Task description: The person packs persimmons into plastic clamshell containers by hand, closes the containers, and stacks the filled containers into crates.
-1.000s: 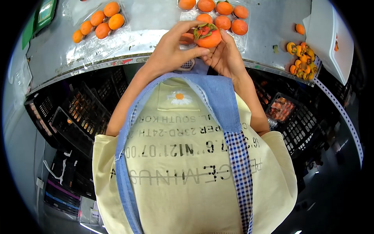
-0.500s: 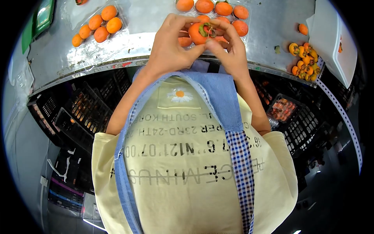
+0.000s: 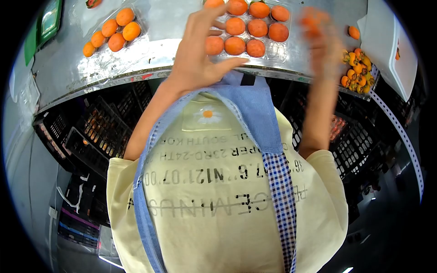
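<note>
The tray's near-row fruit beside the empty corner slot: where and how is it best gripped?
Probably by the round upper sides of the fruit, coming from above and from the right. The empty slot leaves room for fingertips there, while neighbours crowd its left and far sides.

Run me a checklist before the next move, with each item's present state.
1. Left hand free: ok, fingers spread, nothing held.
2. Right hand grip on orange fruit secure: cannot tell, both blurred.
3. Fruits in middle tray in rows: ok.
4. Whole middle tray in view: not ok, cut off at top.
5. Yellow cluster away from table edge: not ok, close to it.
</note>
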Tool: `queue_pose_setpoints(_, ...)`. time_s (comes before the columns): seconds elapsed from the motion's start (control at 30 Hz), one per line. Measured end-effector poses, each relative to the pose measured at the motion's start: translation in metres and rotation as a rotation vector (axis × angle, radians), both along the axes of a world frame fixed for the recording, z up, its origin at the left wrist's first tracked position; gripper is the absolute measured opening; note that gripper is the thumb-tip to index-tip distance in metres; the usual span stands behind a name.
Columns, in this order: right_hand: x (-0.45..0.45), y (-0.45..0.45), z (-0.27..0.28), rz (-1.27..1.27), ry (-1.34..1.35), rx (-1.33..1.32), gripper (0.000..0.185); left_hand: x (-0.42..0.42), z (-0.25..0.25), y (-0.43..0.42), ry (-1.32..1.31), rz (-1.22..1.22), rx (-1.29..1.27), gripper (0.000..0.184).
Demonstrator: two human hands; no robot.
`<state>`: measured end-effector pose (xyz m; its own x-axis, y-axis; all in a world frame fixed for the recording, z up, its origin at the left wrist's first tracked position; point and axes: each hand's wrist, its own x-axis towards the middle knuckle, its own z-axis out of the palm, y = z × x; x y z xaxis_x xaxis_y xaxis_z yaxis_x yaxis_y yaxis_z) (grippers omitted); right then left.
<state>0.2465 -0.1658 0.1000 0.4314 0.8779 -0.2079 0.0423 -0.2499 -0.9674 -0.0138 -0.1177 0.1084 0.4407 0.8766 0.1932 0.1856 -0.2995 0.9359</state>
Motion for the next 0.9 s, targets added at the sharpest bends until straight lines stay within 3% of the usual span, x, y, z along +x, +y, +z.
queue_pose_setpoints(0.03,0.051,0.007,0.002,-0.178,0.106,0.065,0.047,-0.005,0.002,0.002,0.019,-0.008,-0.087,0.055)
queue_pose_setpoints(0.13,0.22,0.03,0.054,-0.43,-0.339,0.219,0.048,-0.021,-0.012,0.005,0.043,0.017,-0.219,0.05)
queue_pose_setpoints(0.17,0.292,0.031,0.06,-0.365,-0.318,0.269,0.05,-0.024,-0.018,0.006,0.047,0.035,-0.24,0.048)
queue_pose_setpoints(0.2,0.29,0.037,0.073,-0.612,-0.036,0.414,0.051,-0.024,-0.017,0.006,0.015,0.052,-0.296,0.044)
queue_pose_setpoints(0.27,0.285,0.035,0.072,-0.585,0.026,0.36,0.05,-0.026,-0.02,0.005,-0.016,0.084,-0.323,0.042)
queue_pose_setpoints(0.33,0.255,0.037,0.06,-0.4,-0.07,0.283,0.044,-0.025,-0.024,0.007,-0.063,0.128,-0.362,0.04)
queue_pose_setpoints(0.4,0.169,0.03,0.013,-0.148,-0.327,0.041,0.034,-0.028,-0.029,0.008,-0.113,0.182,-0.423,0.037)
queue_pose_setpoints(0.47,0.046,0.023,-0.004,0.187,-0.373,-0.126,0.035,-0.034,-0.031,0.012,-0.137,0.246,-0.464,0.036)
queue_pose_setpoints(0.5,0.004,0.017,-0.015,0.326,-0.38,-0.071,0.034,-0.037,-0.033,0.013,-0.148,0.275,-0.485,0.035)
queue_pose_setpoints(0.53,-0.031,0.01,-0.025,0.477,-0.307,-0.194,0.03,-0.041,-0.035,0.014,-0.178,0.303,-0.486,0.034)
queue_pose_setpoints(0.57,-0.057,0.004,-0.049,0.584,-0.353,-0.061,0.031,-0.044,-0.038,0.016,-0.174,0.32,-0.483,0.034)
queue_pose_setpoints(0.63,-0.101,-0.001,-0.057,0.715,-0.661,0.181,0.04,-0.051,-0.039,0.016,-0.167,0.353,-0.481,0.033)
queue_pose_setpoints(0.73,-0.132,-0.003,-0.063,0.737,-0.919,0.277,0.048,-0.054,-0.039,0.014,-0.241,0.346,-0.489,0.032)
queue_pose_setpoints(0.9,-0.138,0.001,-0.074,0.772,-1.003,0.275,0.049,-0.064,-0.046,0.007,-0.27,0.316,-0.511,0.028)
